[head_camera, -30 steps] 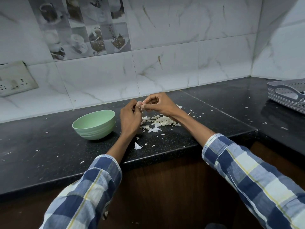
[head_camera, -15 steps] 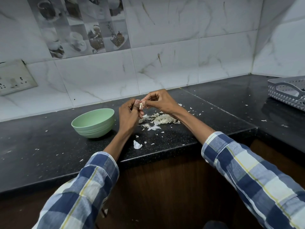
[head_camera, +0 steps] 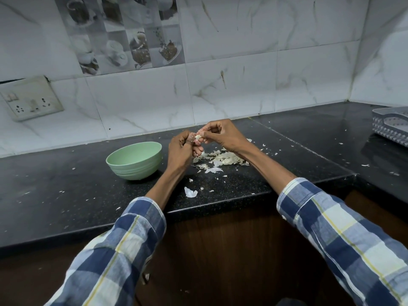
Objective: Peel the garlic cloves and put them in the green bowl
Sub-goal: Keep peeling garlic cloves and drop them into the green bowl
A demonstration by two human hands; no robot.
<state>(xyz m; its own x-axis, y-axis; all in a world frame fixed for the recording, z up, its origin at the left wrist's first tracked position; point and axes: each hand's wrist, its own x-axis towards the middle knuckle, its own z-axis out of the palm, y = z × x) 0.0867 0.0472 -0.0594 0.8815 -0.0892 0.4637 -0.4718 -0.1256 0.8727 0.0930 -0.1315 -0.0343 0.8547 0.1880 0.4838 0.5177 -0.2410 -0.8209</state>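
Note:
A small pale garlic clove [head_camera: 197,137] is held above the black counter [head_camera: 66,184], between both hands. My left hand [head_camera: 181,150] grips it from the left with curled fingers. My right hand [head_camera: 220,134] pinches the clove's skin from the right with thumb and fingertips. The green bowl [head_camera: 134,160] stands on the counter just left of my left hand; its inside is hidden from this angle. A heap of white garlic peels [head_camera: 220,159] lies on the counter under my right wrist.
Loose peel scraps [head_camera: 190,192] are scattered toward the counter's front edge. A grey plastic basket [head_camera: 391,123] sits at the far right. A switch and socket plate [head_camera: 31,98] hangs on the tiled wall at left.
Both hands stay together on the clove above the peel heap; the fingers have shifted slightly as they work the skin. The bowl has not moved.

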